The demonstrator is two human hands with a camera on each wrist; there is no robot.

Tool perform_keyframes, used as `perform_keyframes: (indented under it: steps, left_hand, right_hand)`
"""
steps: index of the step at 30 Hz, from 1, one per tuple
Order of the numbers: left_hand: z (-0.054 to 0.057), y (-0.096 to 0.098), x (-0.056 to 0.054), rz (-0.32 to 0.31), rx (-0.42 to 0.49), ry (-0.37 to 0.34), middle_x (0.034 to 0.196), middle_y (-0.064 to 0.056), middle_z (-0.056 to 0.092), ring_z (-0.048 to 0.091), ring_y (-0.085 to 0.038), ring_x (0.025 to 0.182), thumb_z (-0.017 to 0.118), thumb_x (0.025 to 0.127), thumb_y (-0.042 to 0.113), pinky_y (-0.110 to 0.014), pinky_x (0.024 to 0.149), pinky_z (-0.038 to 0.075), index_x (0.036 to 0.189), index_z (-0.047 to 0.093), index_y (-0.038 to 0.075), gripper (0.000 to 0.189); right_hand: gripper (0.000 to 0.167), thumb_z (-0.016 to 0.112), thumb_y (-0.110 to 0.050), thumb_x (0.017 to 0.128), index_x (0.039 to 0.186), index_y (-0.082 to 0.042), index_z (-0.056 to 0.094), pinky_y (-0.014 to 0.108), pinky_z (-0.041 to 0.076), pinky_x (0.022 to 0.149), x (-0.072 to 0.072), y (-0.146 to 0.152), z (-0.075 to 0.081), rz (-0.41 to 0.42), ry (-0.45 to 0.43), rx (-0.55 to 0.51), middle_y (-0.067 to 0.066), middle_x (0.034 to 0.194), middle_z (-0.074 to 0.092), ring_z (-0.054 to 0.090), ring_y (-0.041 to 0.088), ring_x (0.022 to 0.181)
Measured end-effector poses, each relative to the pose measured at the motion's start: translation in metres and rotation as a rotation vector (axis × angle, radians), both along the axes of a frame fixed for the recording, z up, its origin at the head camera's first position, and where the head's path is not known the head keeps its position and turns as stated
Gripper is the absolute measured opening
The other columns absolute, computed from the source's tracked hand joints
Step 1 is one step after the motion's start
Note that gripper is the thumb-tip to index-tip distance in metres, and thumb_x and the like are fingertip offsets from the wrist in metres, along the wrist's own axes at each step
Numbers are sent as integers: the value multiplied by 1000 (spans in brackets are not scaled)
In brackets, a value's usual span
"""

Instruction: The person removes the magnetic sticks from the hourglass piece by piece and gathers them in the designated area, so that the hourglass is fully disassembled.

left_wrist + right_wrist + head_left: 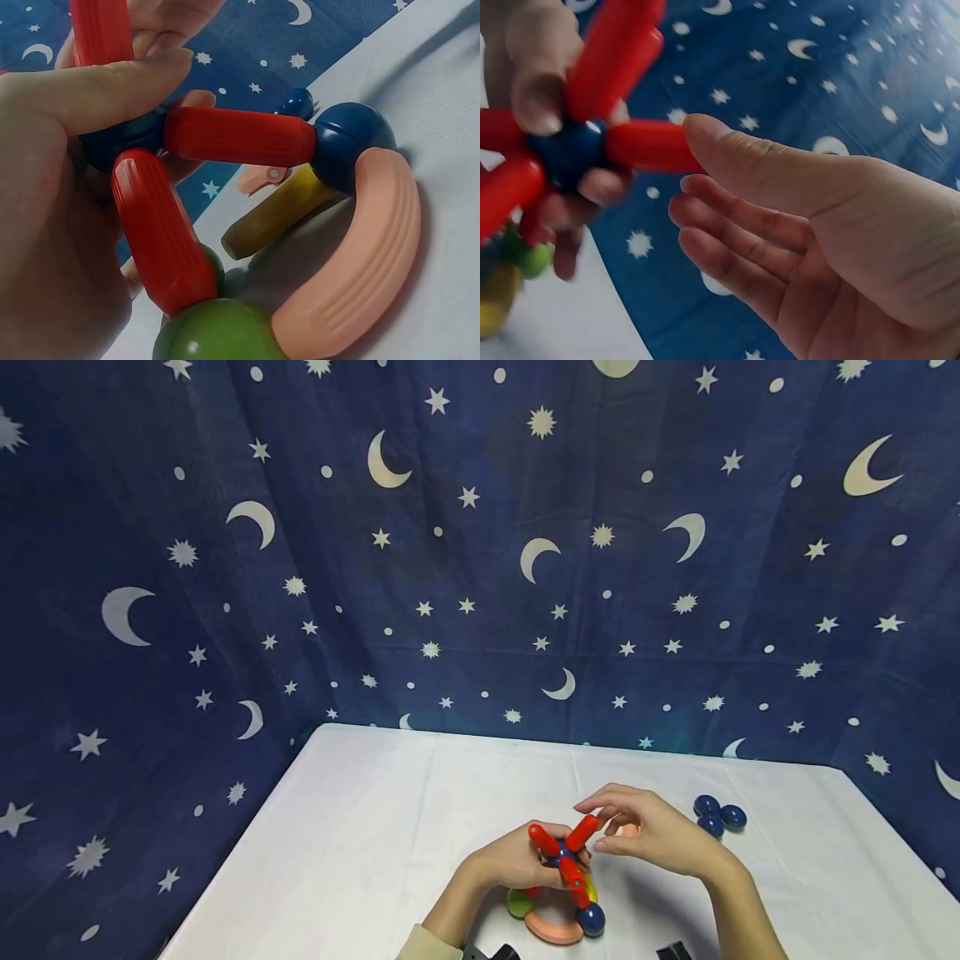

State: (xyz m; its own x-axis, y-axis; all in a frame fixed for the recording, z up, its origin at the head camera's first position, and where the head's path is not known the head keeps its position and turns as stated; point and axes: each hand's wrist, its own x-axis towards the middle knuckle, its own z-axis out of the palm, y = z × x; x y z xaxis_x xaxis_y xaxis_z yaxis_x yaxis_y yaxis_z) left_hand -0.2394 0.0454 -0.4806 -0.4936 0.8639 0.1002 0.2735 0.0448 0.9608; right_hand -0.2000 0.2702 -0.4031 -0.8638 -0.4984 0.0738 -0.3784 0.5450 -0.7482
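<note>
My left hand [521,860] grips a dark blue ball [562,855] from which several red magnetic rods [542,841] stick out. One red rod [240,135] runs to a second blue ball [352,142], another to a green ball [217,334]. A curved peach rod [360,262] joins these two balls along the table side. Lower and behind is a yellow rod [281,214], with a second green ball partly hidden. My right hand [660,831] is at the free end of a red rod [649,145], thumb overlapping its tip and other fingers loosely extended; contact is unclear.
Three loose blue balls [733,817] sit together on the white table [375,827], right of my right hand. A peach piece [630,831] lies behind that hand, partly covered. A dark blue curtain [480,568] with moons and stars borders the table's back and left.
</note>
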Motion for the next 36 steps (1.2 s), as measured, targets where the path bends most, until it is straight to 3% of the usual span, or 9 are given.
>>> perform_keyframes:
  steps: [3, 8, 14, 16, 20, 25, 36]
  left_hand:
    - [-1, -1, 0, 11, -6, 21, 104, -17, 68, 57, 2, 87, 69, 80, 6, -19, 88, 45, 113, 63, 4, 33]
    - [-1, -2, 0, 18, 13, 25, 101, -19, 68, 56, 2, 82, 70, 80, 4, -17, 82, 46, 110, 64, 5, 31]
    - [-1, -2, 0, 12, 27, 20, 97, -20, 68, 54, 2, 76, 70, 80, 3, -15, 74, 46, 108, 65, 4, 29]
    - [6, -3, 3, 11, 31, 14, 96, -23, 67, 54, 2, 74, 69, 80, 1, -15, 72, 46, 108, 64, 2, 28]
    - [8, -3, 5, 25, 26, 7, 94, -25, 66, 52, 3, 71, 69, 79, 0, -14, 69, 44, 105, 64, 0, 26]
    - [-1, -2, 1, 43, 15, 13, 92, -23, 66, 52, 2, 69, 70, 78, 1, -13, 67, 43, 102, 64, 2, 25]
    - [-2, -3, -1, 17, 31, -3, 90, -25, 65, 53, 1, 67, 69, 80, 0, -14, 64, 45, 103, 64, 1, 24]
  right_hand:
    - [37, 73, -29, 82, 116, -21, 63, 25, 51, 85, 0, -10, -4, 52, 23, -2, -4, 107, 66, 64, 6, 90]
    - [27, 73, -18, 82, 106, -21, 64, 23, 53, 78, -2, -20, -8, 95, 21, -1, -6, 99, 65, 64, 5, 82]
    - [28, 73, -6, 76, 94, -23, 63, 22, 52, 69, 0, -26, -7, 59, 78, 72, -10, 88, 62, 59, 2, 72]
    - [27, 73, -6, 75, 91, -24, 62, 22, 51, 69, 1, -28, -6, 40, 84, 100, -12, 86, 62, 59, 1, 71]
    - [25, 74, -8, 73, 87, -24, 61, 20, 51, 67, 3, -33, -5, -6, 97, 157, -13, 82, 61, 57, 1, 69]
    - [25, 76, -9, 70, 85, -24, 61, 20, 49, 60, 5, -38, -3, -43, 102, 187, -13, 78, 61, 55, 1, 64]
    - [28, 79, -12, 65, 79, -26, 60, 20, 47, 55, 6, -43, -3, -72, 120, 212, -14, 70, 59, 52, 2, 60]
